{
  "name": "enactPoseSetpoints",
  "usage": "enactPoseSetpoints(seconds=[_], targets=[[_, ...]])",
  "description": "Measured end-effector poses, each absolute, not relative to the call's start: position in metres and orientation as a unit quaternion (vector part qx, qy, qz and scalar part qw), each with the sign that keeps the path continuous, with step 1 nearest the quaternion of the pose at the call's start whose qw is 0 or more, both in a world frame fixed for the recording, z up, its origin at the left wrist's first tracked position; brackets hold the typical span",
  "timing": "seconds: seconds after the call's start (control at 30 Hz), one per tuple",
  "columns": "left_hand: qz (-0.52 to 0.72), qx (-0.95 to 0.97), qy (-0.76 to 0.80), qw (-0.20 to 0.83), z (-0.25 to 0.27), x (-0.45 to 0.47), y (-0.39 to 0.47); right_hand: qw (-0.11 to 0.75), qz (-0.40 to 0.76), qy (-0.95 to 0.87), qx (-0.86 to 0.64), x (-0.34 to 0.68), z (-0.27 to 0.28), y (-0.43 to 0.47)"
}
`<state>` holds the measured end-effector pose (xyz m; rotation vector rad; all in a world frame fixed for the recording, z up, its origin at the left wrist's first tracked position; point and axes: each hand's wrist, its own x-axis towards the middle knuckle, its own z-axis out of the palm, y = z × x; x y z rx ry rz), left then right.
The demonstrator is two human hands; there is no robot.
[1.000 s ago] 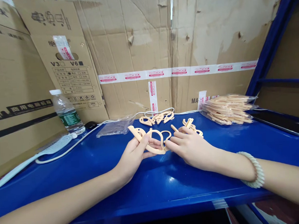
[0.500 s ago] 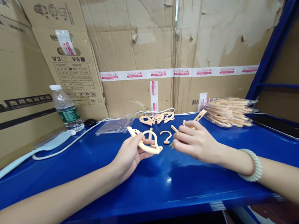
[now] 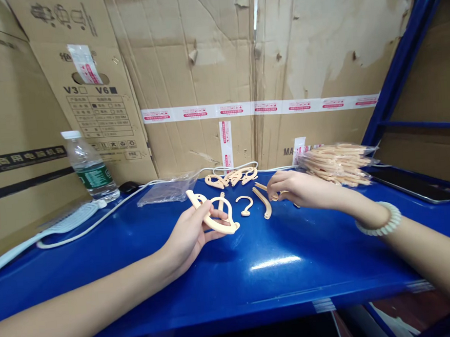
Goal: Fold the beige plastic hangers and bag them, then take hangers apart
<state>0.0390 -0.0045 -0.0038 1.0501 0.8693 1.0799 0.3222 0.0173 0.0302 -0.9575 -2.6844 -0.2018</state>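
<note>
My left hand [image 3: 192, 227] holds a cream plastic folding hanger [image 3: 218, 225], its thumb on top and fingers beneath; a hook-shaped loop and a short straight part stick up from it. Farther right, my right hand [image 3: 298, 188] reaches down to the table, fingertips closed around a cream hanger piece [image 3: 275, 197] that is mostly hidden. Just left of those fingers lies a curved hanger arm [image 3: 264, 202]. A loose hanger hook [image 3: 245, 206] rests between my two hands.
Several folded hangers [image 3: 231, 178] lie at the back beside a clear plastic bag [image 3: 167, 191]. A bagged pile of hanger parts [image 3: 336, 165] and a dark tablet [image 3: 414, 185] are on the right. At left are a water bottle [image 3: 92, 170], hairbrush [image 3: 72, 220], black mouse [image 3: 128, 187] and white cable [image 3: 98, 229].
My right hand has moved slightly away and lower. The curved hanger arm now lies on the table, and the slotted strip that stuck up by the hand no longer shows. My left hand keeps its hold.
</note>
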Motion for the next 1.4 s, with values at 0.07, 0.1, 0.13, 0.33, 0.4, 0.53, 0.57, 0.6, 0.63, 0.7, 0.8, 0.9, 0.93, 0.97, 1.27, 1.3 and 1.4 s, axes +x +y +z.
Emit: enactPoseSetpoints(seconds=[0.07,0.1,0.13,0.33,0.4,0.53,0.57,0.6,0.63,0.7,0.8,0.9,0.93,0.97,1.27,1.3,1.4], targets=[[0.473,0.457,0.389,0.645,-0.003,0.039,-0.004,0.131,-0.061,-0.925,-0.351,0.316,0.027,0.014],[0.472,0.457,0.389,0.645,-0.003,0.039,-0.004,0.123,-0.056,-0.924,-0.357,0.314,0.025,0.013],[0.471,0.459,0.388,0.646,-0.003,0.039,-0.004,0.113,-0.050,-0.924,-0.362,0.313,0.024,0.012],[0.477,0.456,0.379,0.649,-0.006,0.039,-0.003,0.088,0.002,-0.920,-0.382,0.312,0.026,0.009],[0.476,0.455,0.383,0.648,-0.005,0.039,-0.003,0.097,0.010,-0.918,-0.385,0.310,0.026,0.006],[0.479,0.452,0.385,0.647,-0.005,0.039,-0.003,0.092,0.013,-0.912,-0.400,0.302,0.023,0.002],[0.478,0.455,0.381,0.648,-0.006,0.039,-0.003,0.092,0.011,-0.910,-0.404,0.300,0.021,0.002],[0.476,0.460,0.376,0.649,-0.007,0.038,-0.003,0.092,0.010,-0.909,-0.407,0.299,0.019,0.003],[0.470,0.468,0.370,0.650,-0.008,0.038,-0.003,0.092,0.011,-0.908,-0.408,0.298,0.017,0.004],[0.454,0.485,0.359,0.655,-0.009,0.037,-0.003,0.096,0.017,-0.908,-0.408,0.298,0.012,0.009],[0.433,0.504,0.353,0.659,-0.009,0.038,-0.006,0.115,0.028,-0.903,-0.413,0.304,0.007,0.021],[0.407,0.522,0.352,0.661,-0.007,0.039,-0.010,0.140,-0.012,-0.889,-0.437,0.305,0.006,0.027],[0.400,0.528,0.346,0.664,-0.006,0.039,-0.011,0.163,-0.040,-0.884,-0.436,0.302,0.006,0.025],[0.399,0.533,0.337,0.666,-0.006,0.039,-0.012,0.194,-0.069,-0.882,-0.424,0.297,0.008,0.021],[0.428,0.596,0.301,0.609,-0.009,0.038,-0.011,0.214,-0.192,-0.925,-0.249,0.259,0.009,-0.021],[0.431,0.605,0.308,0.595,-0.009,0.037,-0.010,0.225,-0.164,-0.926,-0.255,0.261,0.007,-0.019],[0.426,0.655,0.318,0.537,-0.009,0.034,-0.006,0.306,-0.017,-0.908,-0.287,0.265,0.006,-0.014]])
